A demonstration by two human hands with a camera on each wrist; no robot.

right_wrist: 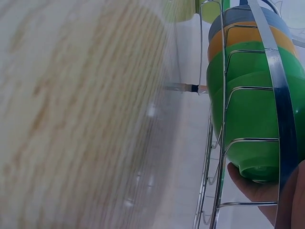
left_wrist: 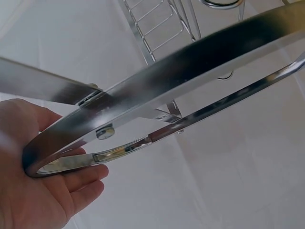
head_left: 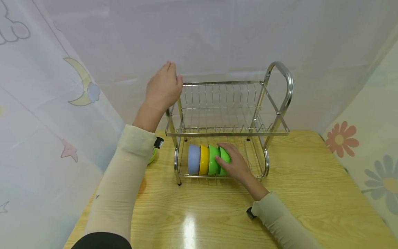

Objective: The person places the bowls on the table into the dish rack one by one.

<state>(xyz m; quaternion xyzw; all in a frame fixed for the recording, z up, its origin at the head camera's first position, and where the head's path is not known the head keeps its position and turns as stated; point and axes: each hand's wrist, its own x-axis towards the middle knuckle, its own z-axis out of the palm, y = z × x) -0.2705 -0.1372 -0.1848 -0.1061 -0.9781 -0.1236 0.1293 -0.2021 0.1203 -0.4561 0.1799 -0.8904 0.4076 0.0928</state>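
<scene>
On the lower tier of a metal dish rack (head_left: 227, 134), a nested stack of bowls lies on its side: a blue-purple bowl (head_left: 194, 159), a yellow bowl (head_left: 204, 159), a green bowl (head_left: 213, 160) and another green bowl (head_left: 225, 159) at the right end. My right hand (head_left: 234, 162) grips that end bowl, fingers over the top and thumb at its front. In the right wrist view, the base of the green bowl (right_wrist: 257, 114) meets the fingers. My left hand (head_left: 164, 86) rests at the rack's upper left. Its palm touches the curved end bar (left_wrist: 143, 88), fingers extended loosely beneath.
Behind the left sleeve, a green item (head_left: 153, 156) and an orange item (head_left: 142, 186) partly show on the wooden table (head_left: 311, 193). The rack's right handle (head_left: 289, 83) rises above the upper tier. Fabric (head_left: 217, 38) hangs behind the rack.
</scene>
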